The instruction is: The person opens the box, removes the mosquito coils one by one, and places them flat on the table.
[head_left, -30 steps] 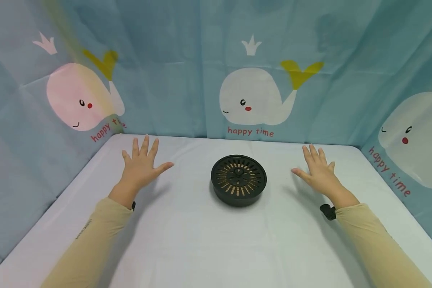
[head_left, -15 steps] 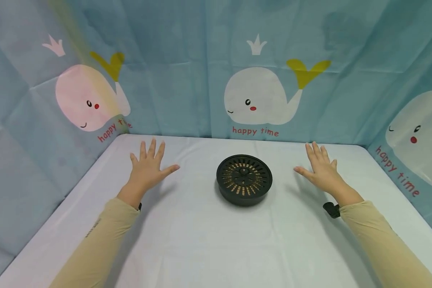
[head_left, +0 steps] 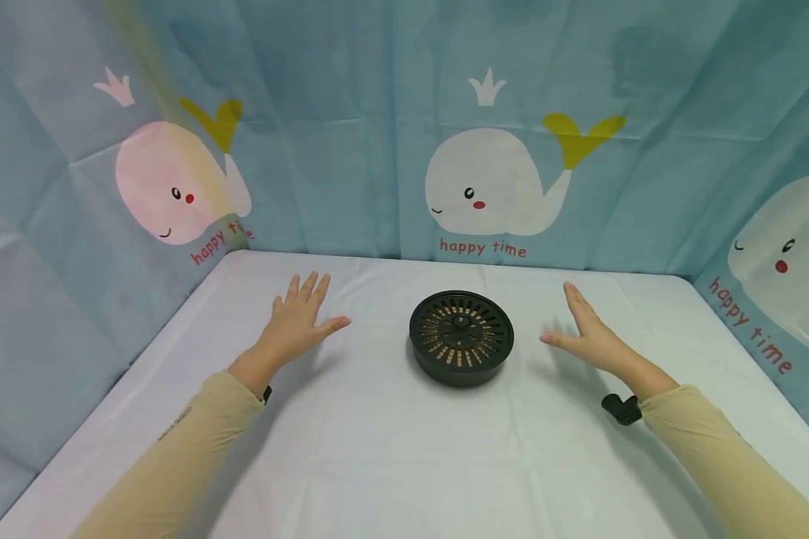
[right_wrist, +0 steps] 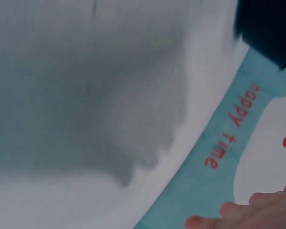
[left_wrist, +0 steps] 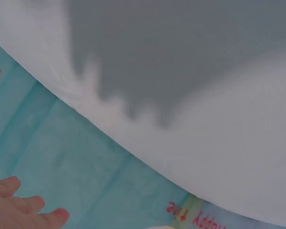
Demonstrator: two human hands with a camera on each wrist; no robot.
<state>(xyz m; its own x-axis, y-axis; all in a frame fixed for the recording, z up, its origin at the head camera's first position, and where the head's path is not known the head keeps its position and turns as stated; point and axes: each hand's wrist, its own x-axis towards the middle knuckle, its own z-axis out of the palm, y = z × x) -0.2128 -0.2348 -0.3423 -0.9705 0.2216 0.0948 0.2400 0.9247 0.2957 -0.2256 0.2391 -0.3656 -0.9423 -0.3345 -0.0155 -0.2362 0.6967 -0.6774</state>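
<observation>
A round black pot (head_left: pixel 461 370) with a flat lid (head_left: pixel 460 327) stands upright on the white table in the head view. Radial slots ring the lid, with light tan showing through them, and a small raised knob sits at its centre. To the left of the pot, my left hand (head_left: pixel 293 322) hovers palm down with spread fingers, apart from it. On the other side, nearer the pot, my right hand (head_left: pixel 596 340) has its thumb held away from its straight fingers. Both hands are bare of any object. Fingertips (left_wrist: pixel 31 205) show low in the left wrist view, and fingers (right_wrist: pixel 252 212) low in the right wrist view.
A white cloth (head_left: pixel 404 464) covers the table. Blue curtains (head_left: pixel 323 165) printed with whales enclose its back and both sides. A dark blurred shape (right_wrist: pixel 271 28) fills the upper right of the right wrist view. Black bits of wrist gear (head_left: pixel 622 409) show at the cuffs.
Both hands have moved inward, closer to the pot. My right hand has turned so that its fingers line up together. The head view has shifted slightly left; the pot stays put on the table.
</observation>
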